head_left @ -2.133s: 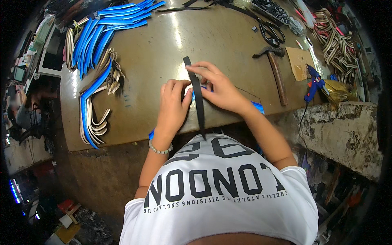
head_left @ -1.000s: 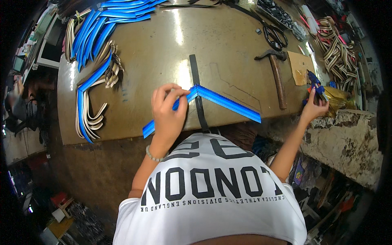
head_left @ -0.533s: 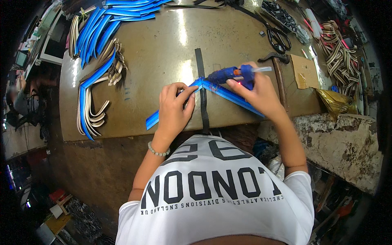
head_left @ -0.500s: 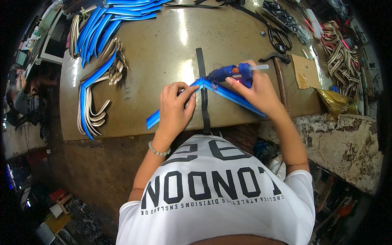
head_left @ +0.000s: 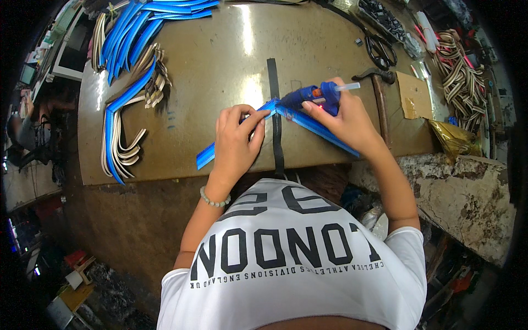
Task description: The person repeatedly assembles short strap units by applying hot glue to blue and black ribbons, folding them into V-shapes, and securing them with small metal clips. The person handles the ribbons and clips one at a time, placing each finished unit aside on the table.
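Observation:
My right hand [head_left: 346, 118] is wrapped round a blue glue gun [head_left: 313, 98], with a pale glue stick poking out of its back. The gun's nozzle meets the bend of a blue strap [head_left: 316, 127]. That strap is folded into a peak, one arm slanting down left, the other down right. My left hand [head_left: 241, 131] pinches the strap just left of the peak, its palm covering part of the left arm. Beneath the fold a black strip [head_left: 276, 146] runs straight up the table. The nozzle tip is too small to make out clearly.
Bundled blue straps [head_left: 129, 41] lie at the far left, near a bent bundle of blue and cream straps [head_left: 113, 137]. To the right are a hammer [head_left: 380, 99], black scissors [head_left: 380, 52], cardboard [head_left: 413, 96] and striped straps [head_left: 459, 82]. The table [head_left: 192, 71] ends just before me.
The view has shifted slightly. The glue gun stays at the fold, tilted a little differently, and my left hand keeps its pinch on the strap.

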`<state>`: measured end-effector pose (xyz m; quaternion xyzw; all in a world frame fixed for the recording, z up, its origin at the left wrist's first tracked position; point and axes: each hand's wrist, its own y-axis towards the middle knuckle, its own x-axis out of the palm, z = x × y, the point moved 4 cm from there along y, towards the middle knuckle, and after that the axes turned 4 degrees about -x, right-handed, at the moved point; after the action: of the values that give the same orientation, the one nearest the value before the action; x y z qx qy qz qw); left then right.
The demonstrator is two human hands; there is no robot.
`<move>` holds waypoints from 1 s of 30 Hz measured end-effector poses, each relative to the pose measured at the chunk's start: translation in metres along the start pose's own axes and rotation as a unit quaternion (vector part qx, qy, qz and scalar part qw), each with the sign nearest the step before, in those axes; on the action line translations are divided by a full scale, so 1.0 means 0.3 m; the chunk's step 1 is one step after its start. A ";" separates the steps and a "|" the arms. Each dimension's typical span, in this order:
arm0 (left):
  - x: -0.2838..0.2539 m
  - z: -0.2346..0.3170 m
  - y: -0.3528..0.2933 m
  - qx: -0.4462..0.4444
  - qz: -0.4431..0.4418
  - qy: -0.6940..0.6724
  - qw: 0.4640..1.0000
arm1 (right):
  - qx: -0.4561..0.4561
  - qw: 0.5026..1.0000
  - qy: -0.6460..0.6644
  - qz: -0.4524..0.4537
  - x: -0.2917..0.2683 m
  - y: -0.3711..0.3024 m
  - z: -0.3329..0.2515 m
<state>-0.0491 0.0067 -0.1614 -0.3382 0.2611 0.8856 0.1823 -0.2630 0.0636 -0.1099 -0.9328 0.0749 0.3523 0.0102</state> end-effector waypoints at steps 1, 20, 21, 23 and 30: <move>0.000 0.000 0.000 0.000 -0.001 0.001 1.000 | 0.002 1.000 -0.002 -0.004 0.002 -0.012 -0.001; -0.003 0.015 0.007 -0.004 -0.020 0.013 1.000 | 0.474 0.768 -0.272 0.334 -0.499 -0.448 0.456; -0.002 0.013 0.008 -0.008 -0.025 0.014 1.000 | 0.549 0.711 -0.373 0.231 -0.511 -0.481 0.427; 0.002 0.014 0.008 -0.011 -0.026 0.015 0.999 | 0.468 0.799 -0.297 0.235 -0.526 -0.453 0.348; -0.010 0.025 0.019 0.005 -0.043 0.047 0.998 | -0.044 0.937 -0.299 0.177 -0.384 0.228 0.404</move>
<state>-0.0536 0.0063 -0.1526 -0.3892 0.2595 0.8587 0.2094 -0.4379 0.0201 -0.1227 -0.7553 0.2169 0.6143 -0.0712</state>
